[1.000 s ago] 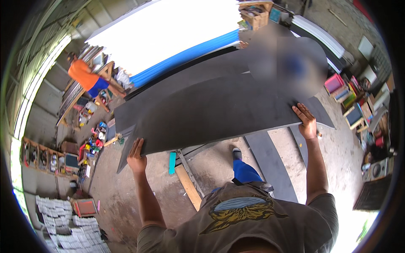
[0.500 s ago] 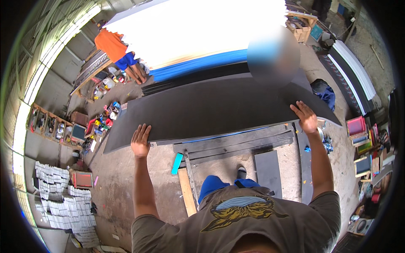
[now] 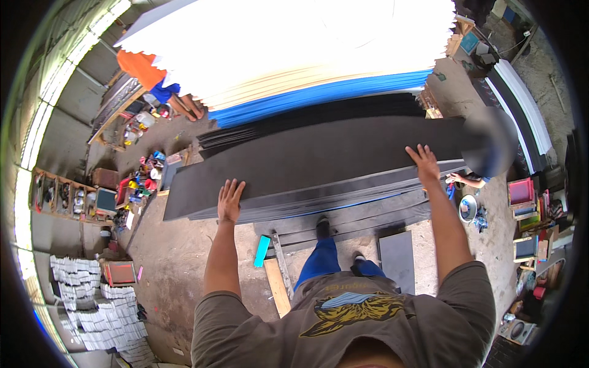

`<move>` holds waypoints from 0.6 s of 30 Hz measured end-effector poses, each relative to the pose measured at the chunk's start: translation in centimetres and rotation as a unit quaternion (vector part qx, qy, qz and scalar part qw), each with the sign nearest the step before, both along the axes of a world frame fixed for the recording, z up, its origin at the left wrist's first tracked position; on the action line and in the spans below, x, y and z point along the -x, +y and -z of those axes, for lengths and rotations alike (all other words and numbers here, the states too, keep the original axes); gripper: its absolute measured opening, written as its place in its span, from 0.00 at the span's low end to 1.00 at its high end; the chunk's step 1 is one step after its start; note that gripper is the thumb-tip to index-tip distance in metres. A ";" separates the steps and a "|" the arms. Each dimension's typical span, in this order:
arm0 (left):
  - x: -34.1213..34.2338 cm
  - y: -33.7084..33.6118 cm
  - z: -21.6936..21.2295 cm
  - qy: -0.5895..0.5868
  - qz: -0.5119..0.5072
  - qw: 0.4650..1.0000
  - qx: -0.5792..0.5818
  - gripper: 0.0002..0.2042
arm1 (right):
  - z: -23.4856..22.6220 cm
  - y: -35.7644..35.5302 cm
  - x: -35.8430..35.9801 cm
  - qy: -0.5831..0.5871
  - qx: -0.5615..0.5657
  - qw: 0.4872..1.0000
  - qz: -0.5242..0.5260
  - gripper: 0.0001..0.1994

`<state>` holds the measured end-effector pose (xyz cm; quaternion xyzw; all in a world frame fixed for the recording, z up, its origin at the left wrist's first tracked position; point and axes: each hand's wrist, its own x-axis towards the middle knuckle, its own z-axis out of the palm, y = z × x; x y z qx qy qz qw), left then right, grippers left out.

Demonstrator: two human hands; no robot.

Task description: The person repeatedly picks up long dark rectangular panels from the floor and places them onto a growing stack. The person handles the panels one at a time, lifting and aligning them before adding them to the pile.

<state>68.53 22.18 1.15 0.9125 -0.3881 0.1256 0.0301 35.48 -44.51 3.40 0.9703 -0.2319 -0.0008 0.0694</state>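
Note:
A long black sheet, probably foam (image 3: 319,150), lies across the top of a stack of dark sheets (image 3: 294,207) in front of me. My left hand (image 3: 230,199) rests on its near edge, left of the middle, fingers spread. Toward the right end, my right hand (image 3: 424,165) lies flat on the sheet, also with fingers apart. Beyond the sheet rises a tall pile of layered sheets, with black at the bottom, then blue (image 3: 325,92), and white on top (image 3: 294,43). At the stack's right end, a co-worker's hand (image 3: 457,178) is close to the edge.
A teal block (image 3: 262,251) and a wooden plank (image 3: 277,288) lie on the floor near my legs, with a dark panel (image 3: 397,260) to their right. A white bucket (image 3: 468,208) stands at right. Another person in orange (image 3: 142,67) is at far left. White bundles (image 3: 110,306) are piled at left.
The black sheet has come down and away from me onto the stack. My hands now lie flatter on it. The co-worker has moved to the right end, and one of my feet has stepped forward.

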 end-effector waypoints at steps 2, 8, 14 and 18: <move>0.6 -1.2 3.2 0.099 -0.010 0.995 -0.030 0.43 | 3.0 1.4 -0.2 0.082 -0.068 0.989 0.105 0.44; 1.9 -0.4 6.0 0.203 -0.041 0.969 -0.137 0.47 | 5.2 6.4 0.1 0.174 -0.147 0.938 0.261 0.50; 1.2 -0.5 5.5 0.285 -0.112 0.936 -0.172 0.55 | 7.7 6.3 -0.6 0.125 -0.184 0.938 0.267 0.53; 0.8 -1.4 6.4 0.290 -0.106 0.934 -0.177 0.57 | 7.7 5.7 0.4 0.082 -0.221 0.930 0.282 0.55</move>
